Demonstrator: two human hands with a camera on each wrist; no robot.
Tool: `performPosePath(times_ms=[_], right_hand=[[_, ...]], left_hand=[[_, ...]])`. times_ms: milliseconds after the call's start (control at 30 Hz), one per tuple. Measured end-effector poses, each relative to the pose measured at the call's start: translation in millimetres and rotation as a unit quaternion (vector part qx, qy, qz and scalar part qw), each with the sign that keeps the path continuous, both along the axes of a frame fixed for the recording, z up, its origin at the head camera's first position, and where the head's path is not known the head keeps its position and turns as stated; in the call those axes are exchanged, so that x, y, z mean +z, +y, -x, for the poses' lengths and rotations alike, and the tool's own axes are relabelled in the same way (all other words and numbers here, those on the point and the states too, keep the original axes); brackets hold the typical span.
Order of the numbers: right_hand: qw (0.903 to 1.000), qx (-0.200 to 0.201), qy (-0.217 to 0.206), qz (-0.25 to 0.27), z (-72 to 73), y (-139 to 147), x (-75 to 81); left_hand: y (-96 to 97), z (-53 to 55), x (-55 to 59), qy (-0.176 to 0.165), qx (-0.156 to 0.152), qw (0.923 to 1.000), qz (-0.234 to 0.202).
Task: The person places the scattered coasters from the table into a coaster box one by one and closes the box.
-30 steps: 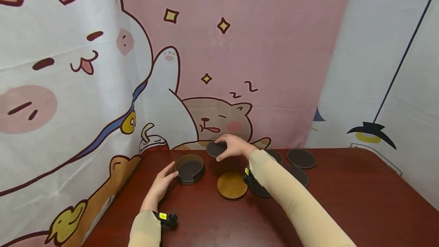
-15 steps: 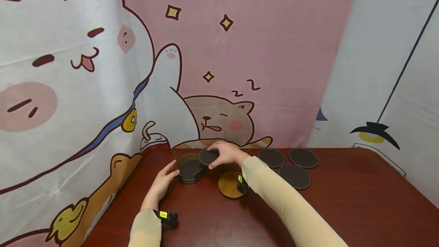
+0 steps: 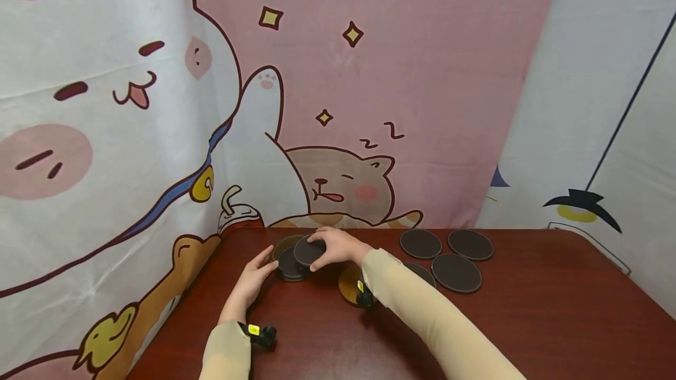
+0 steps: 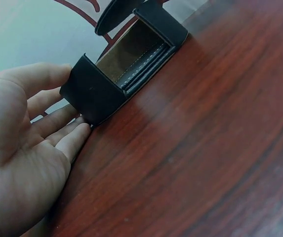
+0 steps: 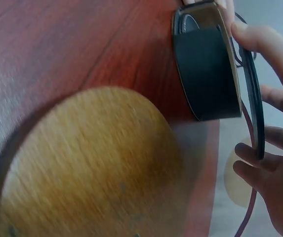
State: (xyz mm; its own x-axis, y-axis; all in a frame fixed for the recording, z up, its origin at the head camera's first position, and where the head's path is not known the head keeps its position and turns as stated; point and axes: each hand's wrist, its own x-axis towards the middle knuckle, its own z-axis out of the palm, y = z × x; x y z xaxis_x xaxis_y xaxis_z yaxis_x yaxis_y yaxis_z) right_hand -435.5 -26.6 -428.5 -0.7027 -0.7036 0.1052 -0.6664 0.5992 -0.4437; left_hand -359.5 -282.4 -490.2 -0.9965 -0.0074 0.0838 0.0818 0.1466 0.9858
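Note:
A round dark coaster holder point(image 3: 283, 244), with a notch in its front wall and a tan lining, stands on the table; dark coasters lie inside it. My left hand point(image 3: 249, 281) touches the holder's outer left side, thumb near the front and fingers behind, all fairly straight. Between thumb and fingers my right hand point(image 3: 340, 248) pinches a dark round coaster point(image 3: 308, 251) by its edge, above the right part of the holder. In the right wrist view that held coaster point(image 5: 253, 98) appears edge-on over the holder's opening point(image 5: 205, 74).
A tan round coaster point(image 3: 347, 286) lies on the red-brown table point(image 3: 317, 339) under the right wrist, partly hidden. Several dark coasters point(image 3: 456, 273) lie farther right, one partly behind the right sleeve point(image 3: 422, 298). A printed cartoon curtain point(image 3: 433, 104) hangs behind the table.
My right hand has carried the dark coaster leftward and down, from the holder's right side to over it. The left hand has stayed at the holder's side.

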Motion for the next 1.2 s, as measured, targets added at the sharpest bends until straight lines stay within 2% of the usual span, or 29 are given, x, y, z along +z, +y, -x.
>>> performPosePath(times_ms=[300, 600, 800, 833, 1000, 1067, 1200], right_hand=[[0.9999, 0.005, -0.005, -0.014, -11.2, -9, -8.0], [0.9997, 0.003, 0.016, -0.016, -13.4, -14, -14.7], [0.9996, -0.003, 0.02, -0.022, -15.7, -13, -13.8], [0.9996, -0.004, 0.02, -0.02, -15.8, -13, -13.0], [0.9998, -0.004, 0.017, 0.0, -12.7, -5, -9.4], [0.9998, -0.002, 0.015, 0.009, -11.6, 0, -7.6], [0.9995, -0.001, 0.008, 0.031, -11.8, 14, -5.2]], left_hand=[[3.6, -0.6, -3.1, -0.006, -0.003, 1.0, -0.006], [7.5, -1.4, -2.8, 0.007, -0.001, 1.0, -0.004], [8.4, 0.6, -1.6, 0.007, -0.003, 1.0, 0.002], [9.8, -1.6, 2.8, 0.006, -0.006, 1.0, 0.001], [8.7, -0.5, 4.6, 0.012, -0.007, 0.9999, 0.002], [5.6, 2.0, 0.5, 0.012, -0.002, 0.9999, 0.006], [0.2, -0.7, 0.7, 0.009, -0.001, 0.9999, 0.008]])
